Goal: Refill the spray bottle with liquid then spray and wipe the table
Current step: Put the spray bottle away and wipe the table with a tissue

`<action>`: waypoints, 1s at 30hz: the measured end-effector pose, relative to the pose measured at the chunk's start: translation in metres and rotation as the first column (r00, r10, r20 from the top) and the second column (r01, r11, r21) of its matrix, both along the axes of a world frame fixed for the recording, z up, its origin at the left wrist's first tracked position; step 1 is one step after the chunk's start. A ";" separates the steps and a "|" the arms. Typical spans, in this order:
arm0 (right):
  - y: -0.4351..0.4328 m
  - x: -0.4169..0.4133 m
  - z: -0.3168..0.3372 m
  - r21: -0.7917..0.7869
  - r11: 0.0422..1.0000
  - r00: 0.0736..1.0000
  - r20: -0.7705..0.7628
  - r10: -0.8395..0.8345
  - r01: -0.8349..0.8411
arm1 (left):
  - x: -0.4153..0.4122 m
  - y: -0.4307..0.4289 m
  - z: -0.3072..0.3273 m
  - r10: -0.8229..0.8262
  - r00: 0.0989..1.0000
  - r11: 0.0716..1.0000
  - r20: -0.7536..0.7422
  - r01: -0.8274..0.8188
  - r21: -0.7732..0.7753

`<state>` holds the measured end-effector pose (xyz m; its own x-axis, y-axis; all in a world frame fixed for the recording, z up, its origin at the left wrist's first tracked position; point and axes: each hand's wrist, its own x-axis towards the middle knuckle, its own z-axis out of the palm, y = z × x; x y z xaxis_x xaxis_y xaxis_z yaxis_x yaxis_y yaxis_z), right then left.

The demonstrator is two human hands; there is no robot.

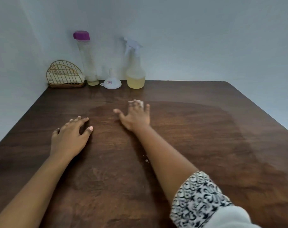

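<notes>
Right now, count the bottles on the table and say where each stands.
2. The purple-capped bottle stands at the far edge beside the wire holder; the spray bottle stands right of the white funnel. Nothing seems to hide another.

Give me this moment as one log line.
step: wiping | right hand: presses white tissue on table | left hand: rests flat on table | spray bottle: upright at rear, part full

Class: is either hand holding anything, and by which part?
No grip. The right hand presses flat on a tissue; the left hand lies flat on the table.
</notes>
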<state>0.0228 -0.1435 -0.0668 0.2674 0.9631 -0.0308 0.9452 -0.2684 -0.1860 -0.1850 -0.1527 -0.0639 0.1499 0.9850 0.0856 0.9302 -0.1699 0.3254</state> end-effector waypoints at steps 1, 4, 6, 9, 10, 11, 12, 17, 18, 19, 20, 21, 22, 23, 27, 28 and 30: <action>0.002 -0.013 0.000 -0.010 0.999 0.999 -0.018 0.050 -0.050 | -0.003 0.001 0.001 0.006 1.000 1.000 0.024 -0.007 0.015; -0.005 0.016 -0.003 0.023 0.999 1.000 -0.015 0.027 -0.027 | -0.013 0.006 0.004 -0.003 0.998 0.998 0.067 -0.001 0.059; -0.020 0.066 -0.002 0.038 0.993 0.994 0.012 -0.112 0.112 | -0.024 0.013 0.004 -0.037 0.999 0.996 0.013 0.035 0.077; -0.047 0.131 0.004 -0.038 0.940 0.941 0.034 -0.338 0.339 | -0.037 0.027 0.002 -0.047 0.995 0.998 -0.083 0.050 0.034; -0.050 0.138 0.005 -0.064 0.921 0.923 0.036 -0.383 0.385 | -0.038 0.031 0.000 -0.031 0.995 0.999 -0.093 0.033 0.014; -0.049 0.138 0.005 -0.080 0.907 0.910 0.049 -0.411 0.414 | -0.038 0.033 -0.001 -0.014 0.995 1.000 -0.094 0.014 0.000; -0.043 0.131 0.005 -0.080 0.900 0.903 0.065 -0.424 0.428 | -0.038 0.035 -0.003 0.007 0.996 1.000 -0.090 -0.007 -0.005; 0.022 0.006 -0.003 0.034 0.985 0.985 0.031 -0.171 0.170 | -0.041 0.037 -0.007 0.146 0.987 0.989 -0.069 -0.146 0.001; 0.032 -0.029 -0.003 0.052 0.996 0.997 0.011 -0.074 0.074 | -0.041 0.037 -0.007 0.153 0.985 0.988 -0.085 -0.154 0.002; 0.039 -0.063 -0.003 0.046 0.999 1.000 -0.007 0.023 -0.023 | -0.041 0.038 -0.008 0.156 0.983 0.988 -0.099 -0.156 0.006; 0.043 -0.089 -0.003 0.023 0.995 0.995 -0.021 0.102 -0.102 | -0.042 0.038 -0.008 0.154 0.982 0.988 -0.112 -0.154 0.009; 0.044 -0.105 -0.003 -0.004 0.988 0.988 -0.033 0.151 -0.151 | -0.043 0.038 -0.008 0.148 0.981 0.989 -0.123 -0.148 0.011; 0.044 -0.108 -0.002 -0.016 0.985 0.985 -0.040 0.170 -0.171 | -0.044 0.038 -0.008 0.141 0.982 0.990 -0.129 -0.141 0.012; 0.043 -0.099 -0.002 -0.002 0.987 0.986 -0.041 0.163 -0.163 | -0.044 0.038 -0.008 0.134 0.983 0.991 -0.129 -0.134 0.007; 0.021 -0.004 -0.003 0.036 0.995 0.995 0.003 -0.097 0.097 | -0.045 0.036 -0.010 0.125 0.986 0.992 -0.106 -0.127 -0.007; 0.012 0.023 -0.002 0.012 0.983 0.983 0.021 -0.182 0.182 | -0.044 0.036 -0.010 0.126 0.986 0.992 -0.106 -0.128 -0.008; -0.005 0.059 0.003 -0.046 0.950 0.951 0.034 -0.307 0.308 | -0.043 0.035 -0.009 0.138 0.986 0.990 -0.097 -0.139 -0.008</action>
<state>0.0821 -0.1482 -0.0637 0.5516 0.8315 -0.0660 0.8198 -0.5550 -0.1413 -0.2280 -0.1174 -0.0727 0.0189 0.9979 0.0625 0.9714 -0.0331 0.2353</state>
